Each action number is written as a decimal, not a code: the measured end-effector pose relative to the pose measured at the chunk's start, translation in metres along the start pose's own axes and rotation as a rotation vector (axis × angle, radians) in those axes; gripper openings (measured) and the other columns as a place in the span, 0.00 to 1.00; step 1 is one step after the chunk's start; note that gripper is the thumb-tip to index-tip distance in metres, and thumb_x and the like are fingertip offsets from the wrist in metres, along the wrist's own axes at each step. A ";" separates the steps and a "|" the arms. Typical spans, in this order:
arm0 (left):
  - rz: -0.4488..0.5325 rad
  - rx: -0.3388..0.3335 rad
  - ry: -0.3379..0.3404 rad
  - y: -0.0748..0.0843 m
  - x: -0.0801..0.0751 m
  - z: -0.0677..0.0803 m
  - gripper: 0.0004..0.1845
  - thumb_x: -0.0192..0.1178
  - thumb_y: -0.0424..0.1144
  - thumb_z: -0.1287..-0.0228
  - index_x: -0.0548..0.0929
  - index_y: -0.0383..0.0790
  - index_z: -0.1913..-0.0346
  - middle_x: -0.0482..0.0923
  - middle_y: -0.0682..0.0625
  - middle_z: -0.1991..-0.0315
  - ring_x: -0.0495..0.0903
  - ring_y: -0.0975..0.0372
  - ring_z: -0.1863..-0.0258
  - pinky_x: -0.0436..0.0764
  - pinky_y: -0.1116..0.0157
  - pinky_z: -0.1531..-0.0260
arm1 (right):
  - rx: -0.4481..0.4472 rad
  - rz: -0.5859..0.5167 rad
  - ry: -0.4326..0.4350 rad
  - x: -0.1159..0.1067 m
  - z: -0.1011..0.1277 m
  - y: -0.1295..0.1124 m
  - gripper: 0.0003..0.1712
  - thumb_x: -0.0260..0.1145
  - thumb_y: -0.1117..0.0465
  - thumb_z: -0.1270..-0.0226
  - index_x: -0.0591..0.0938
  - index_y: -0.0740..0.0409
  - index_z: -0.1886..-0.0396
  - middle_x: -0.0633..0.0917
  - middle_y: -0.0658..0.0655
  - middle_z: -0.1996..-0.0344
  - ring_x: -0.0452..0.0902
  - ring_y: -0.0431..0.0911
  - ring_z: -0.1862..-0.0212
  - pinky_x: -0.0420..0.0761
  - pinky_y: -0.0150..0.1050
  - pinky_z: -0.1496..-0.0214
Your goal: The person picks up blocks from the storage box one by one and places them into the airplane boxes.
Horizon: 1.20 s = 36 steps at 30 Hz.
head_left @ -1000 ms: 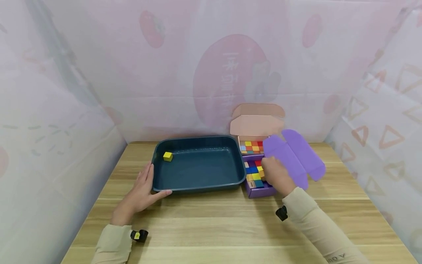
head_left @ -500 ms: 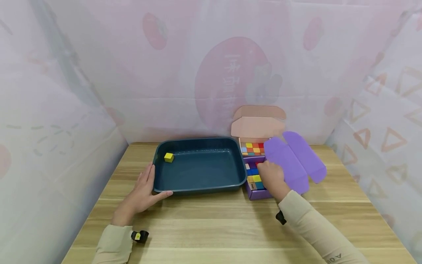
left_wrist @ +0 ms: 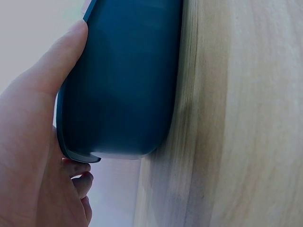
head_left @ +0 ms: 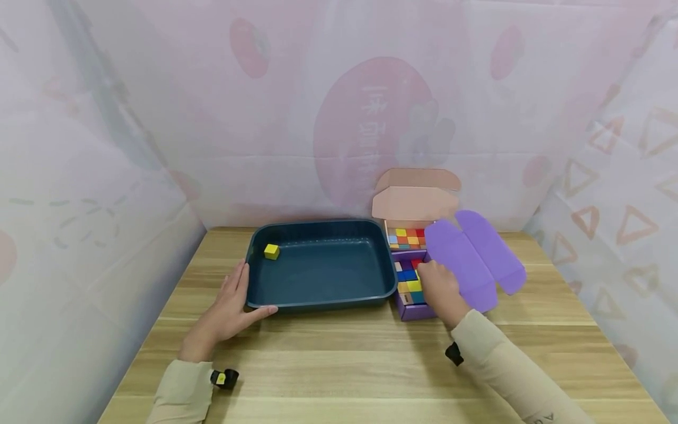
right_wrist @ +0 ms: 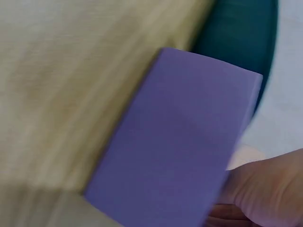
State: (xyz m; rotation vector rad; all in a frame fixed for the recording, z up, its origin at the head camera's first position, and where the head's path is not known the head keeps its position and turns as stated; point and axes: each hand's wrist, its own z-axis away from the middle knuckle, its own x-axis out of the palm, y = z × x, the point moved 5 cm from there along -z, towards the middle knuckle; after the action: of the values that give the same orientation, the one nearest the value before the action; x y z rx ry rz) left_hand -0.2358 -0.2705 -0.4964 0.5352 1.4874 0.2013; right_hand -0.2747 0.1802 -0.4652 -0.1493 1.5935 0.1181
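Since the frame a second ago, the right hand [head_left: 441, 290] has slid a little toward the left of the picture and now sits over the right part of the purple box [head_left: 415, 309], just right of centre in the head view; the left hand [head_left: 229, 307] and the dark blue tray [head_left: 319, 301] lie as they did. The right hand's fingers reach down among the coloured cubes [head_left: 408, 281] packed in that box, but the back of the hand hides the fingertips, so whether they pinch a cube cannot be told; the right wrist view is blurred and shows only the purple box wall [right_wrist: 175, 146] and the edge of the hand [right_wrist: 265, 189]. The box's purple lid [head_left: 474, 259] lies folded open to the right of the hand. Behind it, toward the upper middle of the frame, a pink box [head_left: 410, 203] stands open with more cubes inside. The left hand rests at the tray's lower-left corner, fingers straight and close together along the left wall, thumb stretched along the front rim; the left wrist view shows the thumb [left_wrist: 57, 61] pressed flat on the tray's outer wall [left_wrist: 123, 85]. A single yellow cube [head_left: 272, 251] lies in the tray's upper-left corner. All stands on a wooden table [head_left: 344, 365].
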 end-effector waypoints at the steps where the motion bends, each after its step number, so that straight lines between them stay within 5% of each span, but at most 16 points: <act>1: 0.000 0.000 -0.001 0.000 0.000 0.000 0.71 0.62 0.76 0.37 0.32 0.34 0.15 0.29 0.36 0.12 0.36 0.37 0.14 0.44 0.31 0.19 | 0.002 -0.015 0.009 -0.004 0.001 0.000 0.03 0.72 0.71 0.32 0.86 0.65 0.61 0.88 0.66 0.65 0.87 0.57 0.65 0.92 0.54 0.63; 7: 0.003 -0.001 -0.004 0.001 0.000 0.001 0.71 0.62 0.75 0.37 0.31 0.35 0.15 0.27 0.38 0.12 0.35 0.37 0.14 0.43 0.31 0.19 | 0.001 -0.112 0.050 -0.035 -0.004 -0.001 0.10 0.77 0.68 0.37 0.86 0.70 0.61 0.88 0.65 0.68 0.84 0.53 0.70 0.92 0.50 0.66; 13: 0.016 -0.001 -0.006 0.002 0.001 0.003 0.71 0.63 0.75 0.37 0.31 0.35 0.15 0.26 0.39 0.12 0.35 0.37 0.14 0.42 0.32 0.18 | -0.059 -0.289 -0.019 -0.055 -0.018 -0.010 0.13 0.79 0.63 0.35 0.89 0.67 0.56 0.91 0.63 0.65 0.82 0.48 0.73 0.91 0.41 0.65; 22: 0.010 0.014 0.001 0.003 0.002 0.003 0.70 0.63 0.75 0.37 0.32 0.35 0.15 0.25 0.41 0.12 0.35 0.38 0.14 0.40 0.34 0.17 | -0.297 -0.386 -0.079 -0.070 -0.038 -0.053 0.20 0.75 0.59 0.30 0.88 0.66 0.44 0.91 0.64 0.49 0.89 0.53 0.51 0.91 0.47 0.46; 28: 0.004 0.011 -0.001 0.002 0.002 0.002 0.71 0.63 0.75 0.37 0.32 0.34 0.15 0.27 0.38 0.12 0.35 0.38 0.13 0.41 0.33 0.17 | -0.367 -0.377 -0.131 -0.071 -0.060 -0.085 0.26 0.72 0.54 0.26 0.84 0.63 0.35 0.88 0.62 0.40 0.86 0.54 0.40 0.86 0.48 0.35; 36: 0.004 0.004 -0.006 0.003 0.004 0.004 0.71 0.63 0.75 0.37 0.33 0.33 0.15 0.26 0.39 0.12 0.36 0.38 0.14 0.42 0.33 0.18 | -0.400 -0.436 -0.106 -0.082 -0.095 -0.118 0.27 0.72 0.55 0.26 0.82 0.65 0.33 0.87 0.64 0.38 0.86 0.54 0.38 0.85 0.47 0.33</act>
State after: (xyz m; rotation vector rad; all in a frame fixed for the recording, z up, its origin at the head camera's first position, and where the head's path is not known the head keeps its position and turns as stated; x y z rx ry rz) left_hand -0.2311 -0.2666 -0.4985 0.5419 1.4809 0.1992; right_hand -0.3463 0.0498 -0.3783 -0.7827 1.3832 0.1016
